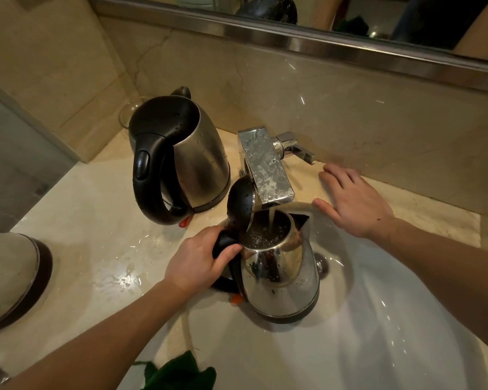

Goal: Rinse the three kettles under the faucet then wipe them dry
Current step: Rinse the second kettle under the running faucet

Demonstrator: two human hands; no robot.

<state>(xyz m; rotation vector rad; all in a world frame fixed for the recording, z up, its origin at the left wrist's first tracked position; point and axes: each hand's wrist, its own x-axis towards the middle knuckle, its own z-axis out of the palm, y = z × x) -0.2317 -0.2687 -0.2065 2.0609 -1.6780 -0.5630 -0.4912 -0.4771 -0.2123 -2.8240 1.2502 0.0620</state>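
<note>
My left hand (pixel 202 261) grips the black handle of a steel kettle (pixel 282 280) held over the white sink (pixel 378 319). Its lid stands open and water from the chrome faucet (pixel 265 167) pours into it. My right hand (pixel 355 199) rests flat and open on the counter beside the faucet, just below its lever (pixel 299 150). A second steel kettle (pixel 180 156) with a closed black lid stands wet on the counter at the back left. A third kettle (pixel 14 277) shows partly at the left edge.
A green cloth (pixel 180 372) lies at the sink's front rim. A clear glass (pixel 126 116) stands behind the back kettle. The beige counter (pixel 96 235) is wet with puddles. A mirror (pixel 349 15) runs along the wall above.
</note>
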